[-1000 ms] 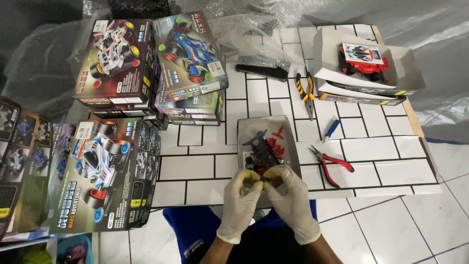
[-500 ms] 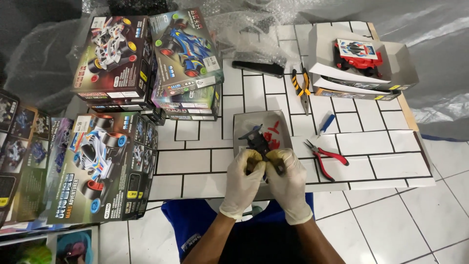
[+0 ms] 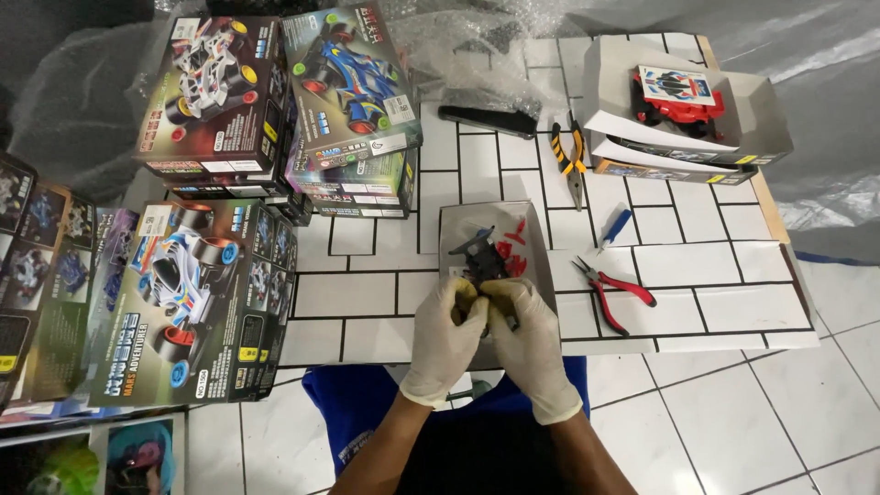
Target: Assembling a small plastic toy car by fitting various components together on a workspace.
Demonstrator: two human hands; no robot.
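Note:
Both my hands wear white gloves and meet over the near end of a grey parts tray (image 3: 541,240). My left hand (image 3: 445,335) and my right hand (image 3: 529,341) together pinch a small dark model-car part (image 3: 483,310) with a yellowish bit at its top. Black and red plastic pieces (image 3: 490,257) lie in the tray just beyond my fingers. What the fingertips cover of the part is hidden.
Stacked toy race-car boxes (image 3: 275,101) fill the left. Red-handled pliers (image 3: 616,291), a blue small tool (image 3: 615,227), yellow-handled pliers (image 3: 569,156) and a black knife handle (image 3: 486,119) lie on the white tiled table. An open box with a red car body (image 3: 678,96) sits back right.
The view has shifted, so the table sits higher in frame. My hands stayed together over the tray's near edge, turning the small part between the fingers.

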